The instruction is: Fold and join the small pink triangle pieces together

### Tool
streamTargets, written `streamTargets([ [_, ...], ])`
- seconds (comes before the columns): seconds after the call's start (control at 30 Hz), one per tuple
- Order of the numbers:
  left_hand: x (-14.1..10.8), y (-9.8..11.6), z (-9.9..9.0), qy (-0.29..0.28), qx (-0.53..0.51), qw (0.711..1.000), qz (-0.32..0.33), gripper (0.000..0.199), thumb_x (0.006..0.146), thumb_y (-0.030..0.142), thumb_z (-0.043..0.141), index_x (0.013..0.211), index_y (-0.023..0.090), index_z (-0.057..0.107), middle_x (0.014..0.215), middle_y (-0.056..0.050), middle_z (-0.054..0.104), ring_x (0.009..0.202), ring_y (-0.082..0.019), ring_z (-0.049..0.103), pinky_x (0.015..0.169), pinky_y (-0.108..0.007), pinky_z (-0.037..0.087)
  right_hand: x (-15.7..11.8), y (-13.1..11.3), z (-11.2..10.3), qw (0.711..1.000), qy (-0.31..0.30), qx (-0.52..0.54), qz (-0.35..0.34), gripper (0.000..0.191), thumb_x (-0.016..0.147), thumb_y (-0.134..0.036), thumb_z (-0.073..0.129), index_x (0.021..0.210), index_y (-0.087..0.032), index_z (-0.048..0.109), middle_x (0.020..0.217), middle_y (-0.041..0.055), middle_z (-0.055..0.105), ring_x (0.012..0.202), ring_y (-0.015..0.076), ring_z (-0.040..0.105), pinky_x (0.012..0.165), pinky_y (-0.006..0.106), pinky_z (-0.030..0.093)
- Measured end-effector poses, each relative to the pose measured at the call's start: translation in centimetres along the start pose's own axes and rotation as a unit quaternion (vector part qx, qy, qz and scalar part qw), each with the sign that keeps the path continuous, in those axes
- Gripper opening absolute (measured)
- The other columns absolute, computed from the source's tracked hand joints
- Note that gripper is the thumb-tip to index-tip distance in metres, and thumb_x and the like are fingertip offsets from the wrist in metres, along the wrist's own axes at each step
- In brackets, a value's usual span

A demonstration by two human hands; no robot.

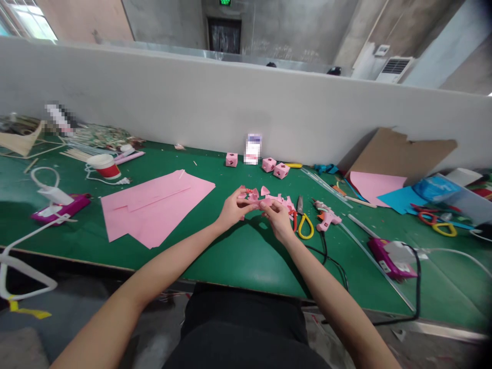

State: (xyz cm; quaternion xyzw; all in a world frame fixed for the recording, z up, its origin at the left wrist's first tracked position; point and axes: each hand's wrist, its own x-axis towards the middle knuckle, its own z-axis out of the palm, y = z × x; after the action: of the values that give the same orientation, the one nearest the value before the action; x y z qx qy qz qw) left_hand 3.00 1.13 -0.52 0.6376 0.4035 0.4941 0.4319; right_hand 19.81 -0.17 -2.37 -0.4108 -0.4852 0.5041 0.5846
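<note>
Between my two hands, over the green table, is a small piece of pink paper. My left hand pinches its left end, and my right hand pinches the right end; fingers partly cover it. Just behind them lies a heap of pink paper scraps. Scissors with yellow and red handles rest beside my right hand, and a pink glue gun lies farther right. Three folded pink paper cubes with dark cut-out openings stand at the back, among them the left cube and the right cube.
Large pink paper sheets spread out on the left, near a paper cup. Purple power strips stand at both sides, the right one with trailing cables. A cardboard piece leans on the grey partition at the back.
</note>
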Motion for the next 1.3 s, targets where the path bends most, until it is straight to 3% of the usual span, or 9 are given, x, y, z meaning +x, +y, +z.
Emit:
streamTargets([
  [0.63, 0.07, -0.23, 0.09, 0.001, -0.049, 0.998, -0.033, 0.059, 0.066, 0.032, 0.08, 0.117, 0.015, 0.056, 0.087, -0.008, 0.075, 0.085, -0.025, 0.072, 0.083, -0.039, 0.054, 0.13, 0.19, 0.08, 1.0, 0.011, -0.01, 0.002, 0.031, 0.066, -0.047, 0.078, 0.069, -0.021, 0.062, 0.066, -0.0022, 0.06, 0.06, 0.0122, 0.054, 0.059, 0.026, 0.045],
  [1.3, 0.18, -0.67, 0.15, -0.016, -0.072, 0.997, -0.021, 0.036, 0.068, 0.04, 0.078, 0.09, 0.014, 0.067, 0.083, -0.007, 0.075, 0.079, -0.024, 0.072, 0.077, -0.035, 0.058, 0.21, -0.02, 0.28, 0.999, 0.015, 0.01, 0.029, 0.036, 0.06, -0.052, 0.08, 0.071, -0.021, 0.063, 0.069, -0.0001, 0.064, 0.061, 0.0136, 0.056, 0.061, 0.028, 0.049],
])
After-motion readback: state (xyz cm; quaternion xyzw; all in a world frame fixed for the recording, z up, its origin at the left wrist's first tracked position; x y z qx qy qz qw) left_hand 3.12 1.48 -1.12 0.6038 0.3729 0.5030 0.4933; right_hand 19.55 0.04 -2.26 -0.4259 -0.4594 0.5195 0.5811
